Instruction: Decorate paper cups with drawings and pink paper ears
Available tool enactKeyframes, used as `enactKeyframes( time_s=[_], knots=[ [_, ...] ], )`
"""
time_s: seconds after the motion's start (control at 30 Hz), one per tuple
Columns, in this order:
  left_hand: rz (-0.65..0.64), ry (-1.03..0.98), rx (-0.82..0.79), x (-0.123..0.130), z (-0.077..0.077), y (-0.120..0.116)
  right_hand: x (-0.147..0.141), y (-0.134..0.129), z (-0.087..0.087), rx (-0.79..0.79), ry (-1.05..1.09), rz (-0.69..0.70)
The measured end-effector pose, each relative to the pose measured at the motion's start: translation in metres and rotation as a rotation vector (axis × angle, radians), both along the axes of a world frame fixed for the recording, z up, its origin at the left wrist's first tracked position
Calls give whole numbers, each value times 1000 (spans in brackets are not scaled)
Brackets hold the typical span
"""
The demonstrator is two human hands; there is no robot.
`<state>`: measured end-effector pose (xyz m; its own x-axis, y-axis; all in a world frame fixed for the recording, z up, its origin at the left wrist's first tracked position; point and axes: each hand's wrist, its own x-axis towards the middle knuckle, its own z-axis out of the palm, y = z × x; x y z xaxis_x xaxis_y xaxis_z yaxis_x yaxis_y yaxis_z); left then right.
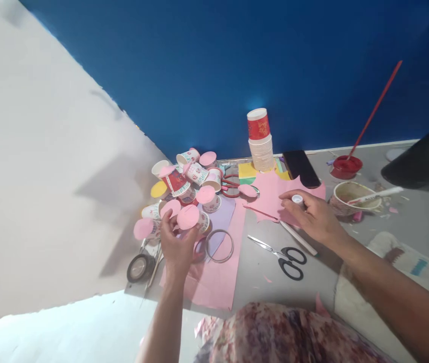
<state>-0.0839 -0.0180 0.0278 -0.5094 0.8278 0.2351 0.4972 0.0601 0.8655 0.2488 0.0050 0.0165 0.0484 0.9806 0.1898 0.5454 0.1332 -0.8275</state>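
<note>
My left hand (176,242) is at the pile of paper cups, its fingers wrapped round a patterned cup (203,222) with a pink paper disc (188,217) on its end. Several other cups with pink discs lie around it. Above the scalloped pink paper (267,191), my right hand (305,209) has its fingers bent round a small white cap-like item (297,199), whose lower part is hidden. A white pen or stick (300,239) lies just below that hand. Black-handled scissors (292,262) rest on the table nearer to me.
A stack of cups (262,151) stands by the blue wall, beside a black phone-like slab (301,168). Tape rolls (219,246) lie on pink and purple paper. At the right are a red pot (345,168), a bowl (354,196) and a cloth (407,262).
</note>
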Motion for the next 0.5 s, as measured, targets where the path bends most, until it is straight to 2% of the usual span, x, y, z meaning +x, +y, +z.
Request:
enactKeyframes(
  time_s=[0.13,0.23,0.37,0.43,0.5],
  knots=[
    [118,8,-50,-19,-3,-16,2,0,-5,162,-107,-63],
    [174,-18,-67,-28,-7,-31,6,-1,-5,165,-162,-138],
    [203,-43,-12,-40,-1,-36,8,-2,-1,0,-74,-208],
    [222,-47,71,-46,8,-30,7,-2,-1,-130,-34,-224],
    [234,-50,150,-50,19,-20,4,-1,-2,-194,7,-225]
  ],
)
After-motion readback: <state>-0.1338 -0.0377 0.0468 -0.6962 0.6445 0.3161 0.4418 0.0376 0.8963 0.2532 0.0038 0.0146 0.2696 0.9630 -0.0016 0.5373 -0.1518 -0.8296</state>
